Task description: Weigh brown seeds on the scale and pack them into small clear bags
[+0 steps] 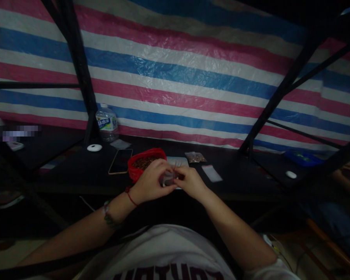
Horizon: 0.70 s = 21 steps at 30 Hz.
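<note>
- Left hand (150, 182): fingers curled, pinching a small clear bag (169, 179) at the near table edge (76, 182).
- Right hand (190, 181): fingertips closed on the same bag.
- Beyond: red bag of brown pieces (144, 161), phone (120, 161), water bottle (106, 123).

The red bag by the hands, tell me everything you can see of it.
The red bag looks like thin, crinkled plastic, its mouth open and rolled outward into a loose rim. It holds a heap of small brown pieces, too small to identify. It sits upright on the dark table, right of a phone lying flat. The left hand is in front of it and covers its lower right edge; whether they touch cannot be told.
</note>
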### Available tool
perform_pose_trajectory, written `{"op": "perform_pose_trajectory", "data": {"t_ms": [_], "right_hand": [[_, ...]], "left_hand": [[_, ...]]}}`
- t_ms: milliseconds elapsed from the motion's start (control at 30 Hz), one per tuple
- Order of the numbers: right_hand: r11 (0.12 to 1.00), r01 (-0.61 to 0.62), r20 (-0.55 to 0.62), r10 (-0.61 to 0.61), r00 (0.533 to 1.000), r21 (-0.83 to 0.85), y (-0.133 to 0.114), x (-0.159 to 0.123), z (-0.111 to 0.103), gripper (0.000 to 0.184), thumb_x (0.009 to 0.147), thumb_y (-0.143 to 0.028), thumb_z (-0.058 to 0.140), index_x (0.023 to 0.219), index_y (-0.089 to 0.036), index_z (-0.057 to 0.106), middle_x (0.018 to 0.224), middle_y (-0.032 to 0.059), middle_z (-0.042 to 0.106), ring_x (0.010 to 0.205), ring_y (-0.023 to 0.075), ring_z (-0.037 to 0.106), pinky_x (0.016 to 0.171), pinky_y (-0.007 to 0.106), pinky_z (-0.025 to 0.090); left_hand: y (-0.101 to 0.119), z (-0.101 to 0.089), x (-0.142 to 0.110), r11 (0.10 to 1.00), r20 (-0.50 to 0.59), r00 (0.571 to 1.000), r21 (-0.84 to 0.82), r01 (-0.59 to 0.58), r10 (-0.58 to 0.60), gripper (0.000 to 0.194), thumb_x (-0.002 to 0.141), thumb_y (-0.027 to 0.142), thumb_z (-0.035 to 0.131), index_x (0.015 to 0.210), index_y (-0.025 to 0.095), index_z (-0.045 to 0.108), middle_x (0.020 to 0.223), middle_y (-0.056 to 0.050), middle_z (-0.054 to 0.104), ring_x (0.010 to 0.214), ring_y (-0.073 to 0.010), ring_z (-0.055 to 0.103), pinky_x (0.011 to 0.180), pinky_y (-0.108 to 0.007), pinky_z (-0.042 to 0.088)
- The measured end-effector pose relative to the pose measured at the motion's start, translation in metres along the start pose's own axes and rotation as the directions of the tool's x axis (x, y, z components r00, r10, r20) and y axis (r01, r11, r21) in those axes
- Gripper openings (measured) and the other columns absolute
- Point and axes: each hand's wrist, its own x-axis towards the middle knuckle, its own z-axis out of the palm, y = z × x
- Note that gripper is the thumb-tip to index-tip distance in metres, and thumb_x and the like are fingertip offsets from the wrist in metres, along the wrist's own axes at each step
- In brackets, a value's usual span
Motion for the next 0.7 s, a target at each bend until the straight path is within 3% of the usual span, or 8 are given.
{"op": "perform_pose_trajectory", "data": {"t_ms": [100,167,267,367,467,567,633,700], "right_hand": [[0.998,-0.013,-0.006,0.014,1.0,0.06,-0.002,0.0,0.0,0.019,0.069,-0.019,0.076,0.087,-0.015,0.07,0.081,0.0036,0.068,0.074,0.0155,0.059,0.068,0.026,0.044],[0.995,-0.018,0.02,0.016,1.0,0.102,-0.003,-0.001,0.002,0.018,0.069,-0.018,0.075,0.086,-0.015,0.07,0.083,0.0035,0.068,0.077,0.016,0.06,0.07,0.026,0.045],[0.983,-0.022,0.051,0.013,0.999,0.184,-0.001,-0.002,0.006,0.013,0.073,-0.016,0.069,0.087,-0.017,0.069,0.086,0.0027,0.068,0.081,0.0159,0.06,0.074,0.027,0.045],[0.965,-0.009,-0.099,0.036,0.994,0.262,0.009,0.002,0.009,0.009,0.083,-0.022,0.059,0.081,-0.017,0.067,0.09,0.004,0.066,0.087,0.0158,0.059,0.076,0.027,0.046],[0.96,-0.056,-0.204,0.115,0.972,0.274,0.019,0.016,0.012,0.017,0.088,-0.027,0.052,0.085,-0.017,0.065,0.087,0.0041,0.064,0.083,0.0151,0.058,0.072,0.027,0.047],[0.981,-0.048,-0.092,0.066,0.994,0.188,0.02,0.042,0.022,0.017,0.085,-0.02,0.052,0.094,-0.017,0.067,0.096,0.0054,0.066,0.091,0.0157,0.06,0.078,0.027,0.047],[0.997,0.021,0.05,-0.024,0.998,0.075,0.018,0.065,0.034,0.022,0.083,-0.011,0.051,0.095,-0.016,0.068,0.101,0.0074,0.068,0.096,0.0163,0.06,0.085,0.028,0.046],[0.995,0.097,0.221,-0.091,0.971,-0.018,0.016,0.088,0.049,0.026,0.082,-0.006,0.049,0.094,-0.014,0.07,0.099,0.0086,0.07,0.092,0.0163,0.062,0.086,0.028,0.045]], "left_hand": [[-0.004,-0.008,0.0,0.978,0.118,0.985,0.147,-0.146,0.129,0.077,0.059,0.054,0.076,0.125,0.021,0.053,0.128,-0.013,0.056,0.12,-0.0319,0.048,0.107,-0.048,0.028],[-0.005,-0.008,0.001,0.971,0.196,0.973,0.182,-0.155,0.118,0.079,0.062,0.054,0.074,0.129,0.021,0.049,0.124,-0.012,0.06,0.117,-0.0307,0.051,0.109,-0.049,0.024],[-0.006,-0.005,0.002,0.971,0.226,0.97,0.197,-0.133,0.088,0.065,0.068,0.048,0.071,0.124,0.02,0.053,0.116,-0.01,0.063,0.111,-0.0284,0.056,0.103,-0.044,0.034],[-0.012,-0.01,0.005,0.971,0.163,0.985,0.216,-0.097,0.063,0.053,0.073,0.043,0.067,0.118,0.018,0.056,0.112,-0.011,0.064,0.104,-0.0266,0.058,0.093,-0.038,0.043],[-0.029,-0.029,0.008,0.968,-0.022,1.0,0.252,0.002,0.004,0.049,0.078,0.041,0.061,0.117,0.014,0.056,0.112,-0.012,0.063,0.104,-0.0249,0.058,0.093,-0.037,0.044],[-0.044,-0.053,0.01,0.938,-0.118,0.987,0.317,0.144,-0.112,0.046,0.08,0.043,0.056,0.115,0.013,0.057,0.109,-0.012,0.063,0.098,-0.0249,0.06,0.088,-0.037,0.046],[-0.048,-0.066,0.009,0.934,0.042,0.985,0.326,0.143,-0.165,0.038,0.077,0.04,0.057,0.106,0.015,0.062,0.1,-0.009,0.065,0.089,-0.0228,0.061,0.08,-0.034,0.048],[-0.046,-0.072,0.007,0.952,0.236,0.951,0.276,0.129,-0.198,0.026,0.072,0.034,0.06,0.091,0.017,0.066,0.091,-0.005,0.066,0.08,-0.0188,0.061,0.074,-0.029,0.048]]}}
